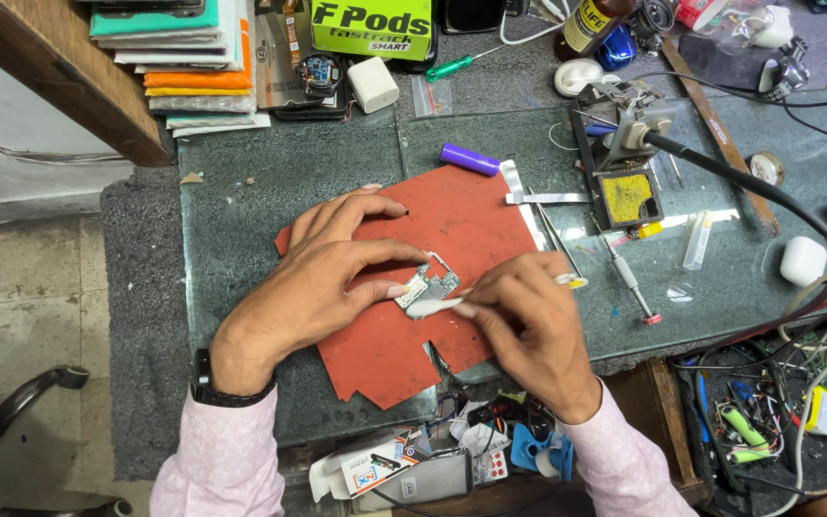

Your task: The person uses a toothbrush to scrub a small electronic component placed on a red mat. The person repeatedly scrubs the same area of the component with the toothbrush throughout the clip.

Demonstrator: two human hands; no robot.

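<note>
Circuit board (427, 284) on red mat (452, 225), pinned flat by left hand (323, 278) fingertips for steadiness; white swab (431, 307) pinched in right hand (526, 321), tip pressed to board edge.

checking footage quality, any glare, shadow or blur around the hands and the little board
Head view: sharp overall, the small circuit board on the red mat is crisp. Left hand and right hand show no motion blur and cast soft shadows on the mat. Bright glare streaks the glass top near the soldering iron stand. Edges bend slightly, wide-angle distortion.
</note>
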